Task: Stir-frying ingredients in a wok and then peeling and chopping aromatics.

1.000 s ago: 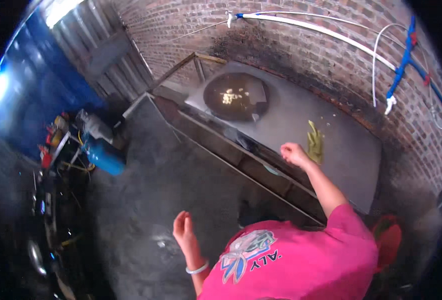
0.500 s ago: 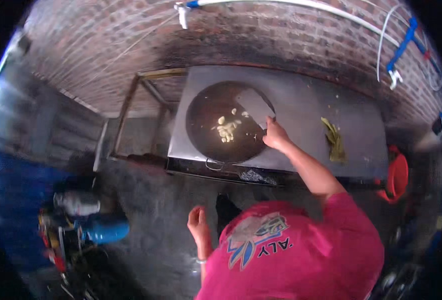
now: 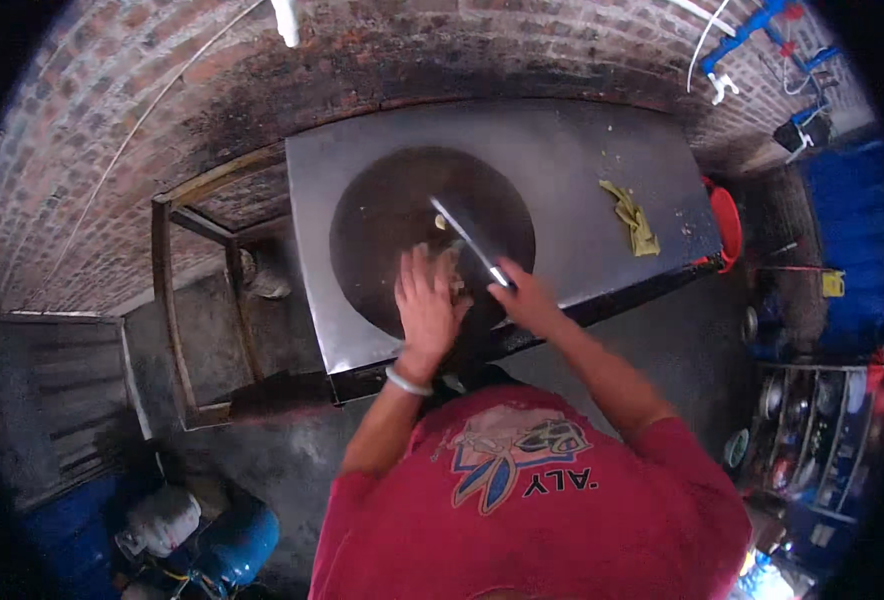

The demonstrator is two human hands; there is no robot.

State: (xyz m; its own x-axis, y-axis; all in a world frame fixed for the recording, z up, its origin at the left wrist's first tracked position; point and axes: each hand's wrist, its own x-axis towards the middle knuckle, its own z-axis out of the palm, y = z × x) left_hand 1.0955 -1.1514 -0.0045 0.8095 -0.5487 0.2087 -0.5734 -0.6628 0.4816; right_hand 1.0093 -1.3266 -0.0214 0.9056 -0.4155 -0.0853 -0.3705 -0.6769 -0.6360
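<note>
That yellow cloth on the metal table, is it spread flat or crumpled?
Crumpled. The yellow cloth lies bunched in a narrow, wrinkled strip on the metal table, apart from both hands.

Worktop (image 3: 582, 160): grey metal, dull sheen. Round griddle plate (image 3: 382, 215): dark brown-black. Food pieces (image 3: 446, 262): pale yellowish. Knife blade (image 3: 467, 240): silver-grey. Cloth (image 3: 632, 215): yellow-green. Bracelet (image 3: 407, 382): white. Shirt (image 3: 532, 500): pink-red, with blue, white and pale printed emblem. Wall (image 3: 162, 90): red-brown brick, soot-blackened above the worktop. Round object (image 3: 728, 222): red. Cylinder (image 3: 237, 540): blue.
</note>
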